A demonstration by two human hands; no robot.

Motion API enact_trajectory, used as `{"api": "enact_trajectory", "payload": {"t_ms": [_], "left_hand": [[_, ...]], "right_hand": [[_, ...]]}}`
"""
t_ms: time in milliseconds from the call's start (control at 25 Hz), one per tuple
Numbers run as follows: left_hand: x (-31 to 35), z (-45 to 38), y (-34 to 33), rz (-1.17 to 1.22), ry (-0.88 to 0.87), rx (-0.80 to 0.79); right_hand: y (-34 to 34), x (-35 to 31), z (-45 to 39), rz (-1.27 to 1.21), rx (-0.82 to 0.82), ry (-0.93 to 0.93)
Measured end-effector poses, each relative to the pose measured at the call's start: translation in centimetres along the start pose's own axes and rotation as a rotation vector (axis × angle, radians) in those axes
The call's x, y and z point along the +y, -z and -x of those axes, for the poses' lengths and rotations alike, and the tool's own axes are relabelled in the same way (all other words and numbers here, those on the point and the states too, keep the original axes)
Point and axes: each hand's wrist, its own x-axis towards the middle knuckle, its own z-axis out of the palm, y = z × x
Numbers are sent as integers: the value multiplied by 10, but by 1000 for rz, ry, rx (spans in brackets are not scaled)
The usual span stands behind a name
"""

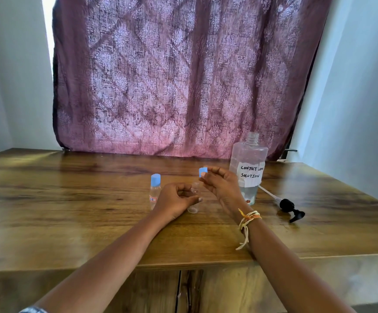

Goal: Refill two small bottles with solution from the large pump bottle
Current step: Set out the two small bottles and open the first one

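- Head view: left hand curls round an uncapped small bottle standing on the surface.
- Right hand pinches its blue cap just above.
- Second small bottle, capped, stands just left.
- Large bottle stands open; pump lies beside.
- Risk: a light, empty bottle could tip if bumped.
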Motion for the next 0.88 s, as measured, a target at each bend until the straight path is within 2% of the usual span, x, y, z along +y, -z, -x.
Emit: {"api": "enact_trajectory", "payload": {"t_ms": [80,320,440,600,880], "left_hand": [[0,1,0,-7,-15,9],[-4,1,-2,3,-22,31],[-7,1,-2,3,-41,19],[-12,-2,-1,-7,-33,9],[-11,-3,-2,-45,-39,13]], "right_hand": [[-6,0,-9,123,-13,3],[-22,-5,-47,889,-108,100],[-24,-1,-63,1136,-187,93],[-28,5,-69,1171,-238,20],[-23,12,-62,1086,-193,-19]]}}
